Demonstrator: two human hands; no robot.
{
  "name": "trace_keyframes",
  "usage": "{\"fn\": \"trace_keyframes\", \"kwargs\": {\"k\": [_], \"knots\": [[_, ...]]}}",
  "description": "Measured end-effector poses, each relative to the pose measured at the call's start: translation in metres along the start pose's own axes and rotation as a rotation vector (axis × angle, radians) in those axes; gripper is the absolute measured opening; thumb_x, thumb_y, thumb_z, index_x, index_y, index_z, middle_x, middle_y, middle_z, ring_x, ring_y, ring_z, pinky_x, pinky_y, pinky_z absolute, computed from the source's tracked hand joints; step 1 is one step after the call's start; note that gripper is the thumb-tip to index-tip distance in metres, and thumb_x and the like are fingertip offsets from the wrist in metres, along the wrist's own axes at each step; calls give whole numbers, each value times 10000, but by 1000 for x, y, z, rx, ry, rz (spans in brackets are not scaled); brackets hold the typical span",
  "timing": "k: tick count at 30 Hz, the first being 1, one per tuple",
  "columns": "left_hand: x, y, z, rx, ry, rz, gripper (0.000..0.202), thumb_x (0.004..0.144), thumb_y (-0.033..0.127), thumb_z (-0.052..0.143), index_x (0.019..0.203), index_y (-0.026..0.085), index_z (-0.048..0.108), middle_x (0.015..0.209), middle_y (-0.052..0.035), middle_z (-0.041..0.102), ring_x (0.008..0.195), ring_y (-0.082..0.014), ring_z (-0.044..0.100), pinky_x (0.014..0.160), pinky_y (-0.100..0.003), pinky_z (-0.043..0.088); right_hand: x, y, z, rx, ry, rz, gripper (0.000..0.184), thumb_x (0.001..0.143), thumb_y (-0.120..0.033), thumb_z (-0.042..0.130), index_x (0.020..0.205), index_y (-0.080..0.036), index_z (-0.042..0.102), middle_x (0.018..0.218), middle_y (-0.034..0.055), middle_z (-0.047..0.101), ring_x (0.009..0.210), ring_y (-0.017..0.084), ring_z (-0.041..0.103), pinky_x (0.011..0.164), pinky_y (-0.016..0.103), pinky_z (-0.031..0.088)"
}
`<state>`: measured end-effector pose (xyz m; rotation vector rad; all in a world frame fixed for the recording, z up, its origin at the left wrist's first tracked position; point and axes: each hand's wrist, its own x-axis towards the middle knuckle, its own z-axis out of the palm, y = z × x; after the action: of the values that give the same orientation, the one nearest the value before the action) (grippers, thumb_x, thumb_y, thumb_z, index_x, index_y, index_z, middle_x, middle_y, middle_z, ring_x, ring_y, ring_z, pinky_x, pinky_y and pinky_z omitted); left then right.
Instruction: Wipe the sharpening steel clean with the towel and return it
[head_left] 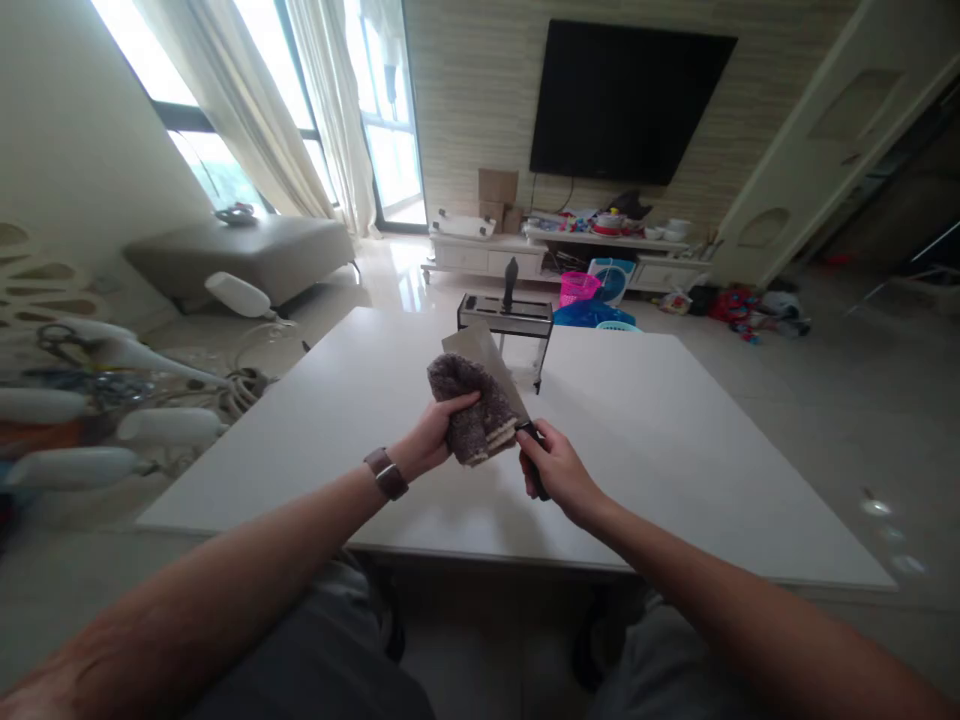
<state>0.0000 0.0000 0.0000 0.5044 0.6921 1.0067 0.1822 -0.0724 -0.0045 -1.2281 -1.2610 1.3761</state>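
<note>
My right hand (559, 470) is closed round the black handle of a broad cleaver (480, 350), whose flat blade points away from me over the white table (675, 440). My left hand (433, 436), with a brown watch at the wrist, grips a dark fuzzy cloth (474, 402) pressed against the blade's near face. The cloth covers most of the blade's lower part. Both hands are held above the table's middle, near its front.
A black knife rack (507, 318) with one dark handle sticking up stands at the table's far edge. To the left lie white chair parts and cables. Beyond are a grey sofa, a TV wall with a low cabinet, and colourful baskets on the floor.
</note>
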Motion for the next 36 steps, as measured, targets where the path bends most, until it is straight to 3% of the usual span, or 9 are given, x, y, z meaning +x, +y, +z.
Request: {"fn": "trace_keyframes", "kwargs": {"k": [5, 10, 16, 20, 27, 31, 36], "knots": [[1, -8, 0, -7, 16, -6, 303, 788, 109, 700, 1090, 82, 692, 1099, -176, 743, 964, -283, 736, 937, -421, 585, 2, 5, 3, 26, -63, 59, 324, 855, -527, 590, 865, -241, 438, 578, -94, 539, 351, 115, 541, 331, 210, 407], [5, -1, -3, 15, 28, 35, 329, 764, 101, 716, 1091, 86, 687, 1118, -178, 736, 975, -294, 731, 928, -438, 588, 2, 0, 2, 49, -103, 76, 287, 845, -472, 611, 854, -242, 438, 598, -90, 556, 378, 131, 575, 356, 230, 444], [16, 31, -18, -19, 90, 187, 252, 809, 126, 647, 1050, 73, 699, 1005, -145, 767, 898, -257, 746, 913, -402, 596, 7, -14, -19, -44, -7, 62, 252, 812, -427, 637, 800, -210, 510, 540, -80, 516, 313, 75, 425, 300, 196, 302], [20, 58, -41, -81, 96, 354, 300, 814, 155, 618, 1101, 117, 697, 1045, -99, 768, 942, -234, 739, 938, -383, 583, 8, -14, -45, -117, 62, 56, 256, 788, -417, 650, 747, -199, 522, 492, -63, 512, 358, 86, 434, 348, 209, 350], [2, 75, -71, -138, 171, 471, 334, 789, 268, 620, 1095, 161, 700, 1042, -75, 768, 1026, -266, 716, 958, -394, 571, -10, 29, -85, -163, 422, 199, 238, 670, -333, 709, 692, -203, 511, 491, -60, 491, 398, 86, 430, 372, 206, 321], [-10, 77, -71, -124, 161, 473, 362, 796, 336, 603, 1100, 163, 691, 1071, -86, 759, 1053, -288, 703, 962, -434, 565, -14, 59, -105, -131, 582, 251, 179, 636, -280, 683, 660, -194, 528, 488, -43, 501, 410, 94, 448, 386, 213, 333], [-15, 76, -62, -127, 113, 434, 400, 816, 373, 565, 1128, 150, 678, 1109, -108, 746, 1072, -305, 690, 970, -479, 553, -3, 76, -118, -134, 644, 268, 143, 632, -258, 655, 628, -190, 528, 493, -26, 513, 408, 98, 455, 387, 220, 336]]}}
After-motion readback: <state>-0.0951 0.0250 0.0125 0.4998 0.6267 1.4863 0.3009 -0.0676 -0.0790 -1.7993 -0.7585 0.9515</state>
